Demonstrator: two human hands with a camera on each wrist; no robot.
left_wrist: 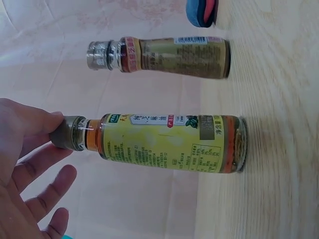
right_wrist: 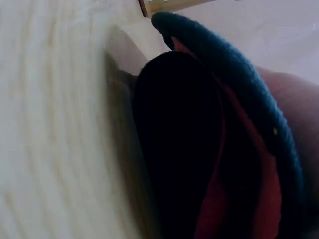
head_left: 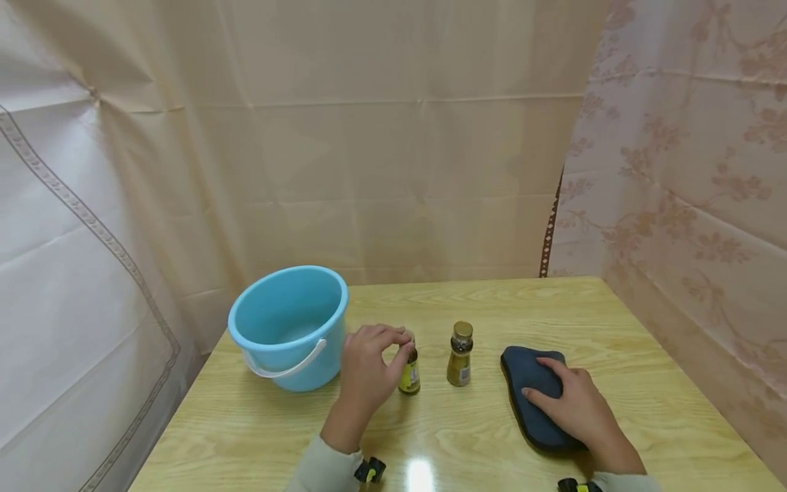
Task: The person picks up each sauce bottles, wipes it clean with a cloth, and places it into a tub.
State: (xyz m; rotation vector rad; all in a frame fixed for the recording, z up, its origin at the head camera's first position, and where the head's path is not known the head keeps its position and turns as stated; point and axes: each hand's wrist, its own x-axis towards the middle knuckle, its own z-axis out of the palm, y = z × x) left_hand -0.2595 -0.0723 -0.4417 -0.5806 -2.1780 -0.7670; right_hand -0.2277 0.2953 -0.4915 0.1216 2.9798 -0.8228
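Note:
With thumb and forefinger my left hand (head_left: 369,359) pinches the cap of a sesame oil bottle (left_wrist: 164,142), which has a yellow-green label. Its other fingers spread loosely below the cap in the left wrist view. The bottle stands upright, its base right at the tabletop. On the right, my right hand (head_left: 574,403) rests on a dark blue padded fabric piece (head_left: 531,379), thumb and forefinger apart on its upper face. Seen in the right wrist view, this padded piece (right_wrist: 234,64) gapes at its near end, showing a red lining. The other right fingers are hidden.
A second glass bottle (head_left: 460,355) with a gold cap stands between the oil bottle and the padded piece. To the left is a light blue bucket (head_left: 289,348), its white handle hanging down in front. Curtains close off the back and sides of the wooden table (head_left: 467,437).

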